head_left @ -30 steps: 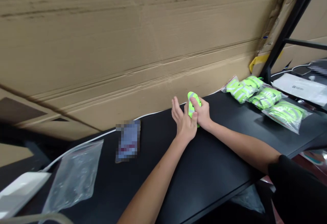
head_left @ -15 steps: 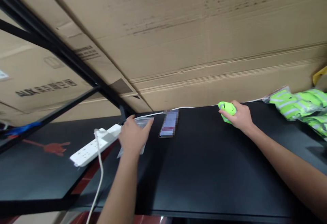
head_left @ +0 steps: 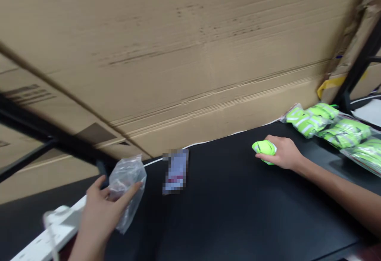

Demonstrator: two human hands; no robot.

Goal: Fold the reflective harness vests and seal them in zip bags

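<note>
While both hold, left grip (head_left: 98,213): pinching a clear plastic bag (head_left: 126,189) between thumb and fingers
Right grip (head_left: 282,153): pressed around a rolled neon-green reflective vest (head_left: 263,148), above the black counter (head_left: 238,221)

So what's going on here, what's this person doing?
A person is working at a black table. Their left hand holds a clear plastic bag above the table, and their right hand grips a rolled bundle of neon green reflective fabric. More neon reflective items lie in clear bags further along the table, and a blurred-out phone lies between the hands.
</note>
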